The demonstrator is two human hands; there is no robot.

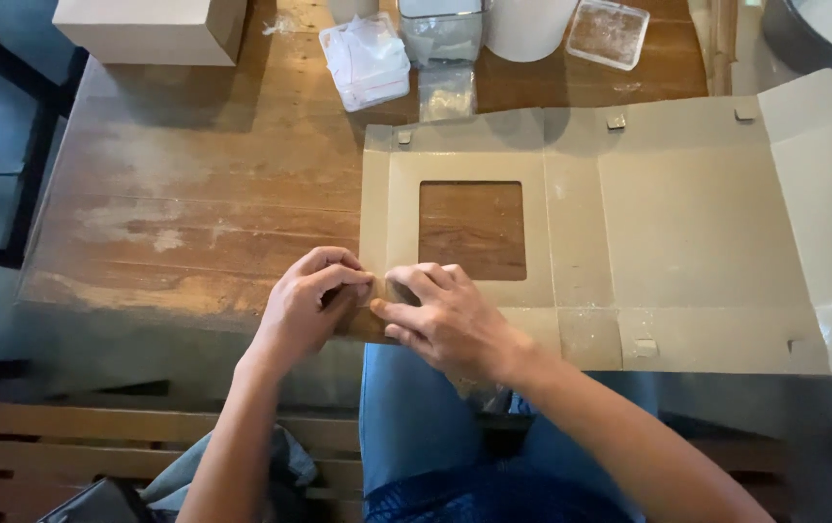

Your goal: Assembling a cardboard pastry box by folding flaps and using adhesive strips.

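A flat, unfolded brown cardboard box blank (687, 223) lies on the wooden table (193, 194). It has a square window cut-out near its left end and small tabs along its edges. My left hand (308, 305) and my right hand (440, 320) meet at the blank's near left corner. Both pinch the corner flap there, fingertips almost touching each other. The flap itself is mostly hidden under my fingers.
A closed pale box (150, 29) stands at the table's far left. Stacked clear plastic bags (368, 60), a clear container (440, 29), a white cylinder (527, 24) and a square clear lid (610, 32) line the back edge. A slatted bench (38, 441) is below.
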